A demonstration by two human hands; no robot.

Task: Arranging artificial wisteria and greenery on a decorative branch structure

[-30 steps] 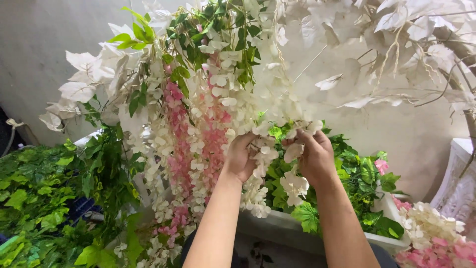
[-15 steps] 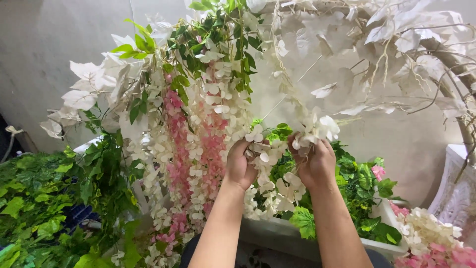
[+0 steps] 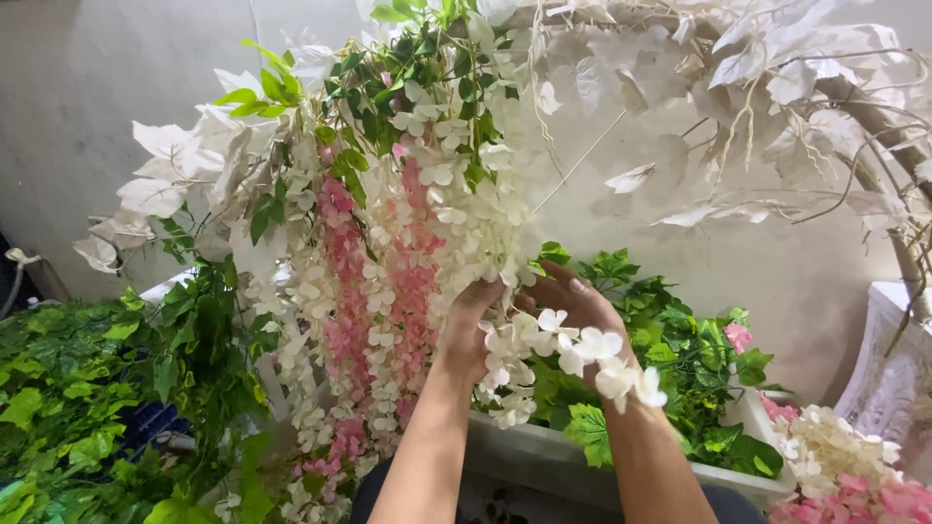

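Observation:
My left hand and my right hand are raised side by side, fingers closed on a strand of white artificial flowers. The strand runs up into a hanging cluster of white blossoms, and its loose end drapes over my right wrist. Left of my hands hang strands of pink artificial flowers mixed with white ones. Dark green leaves top the cluster.
A white artificial tree branch with pale leaves arches across the upper right. Green leafy garlands lie at the lower left and fill a white trough behind my arms. Pink and white blooms sit at the lower right, next to a white pedestal.
My hands have shifted slightly left and up toward the hanging cluster. The white strand now trails out over my right wrist, where before it was bunched between both hands.

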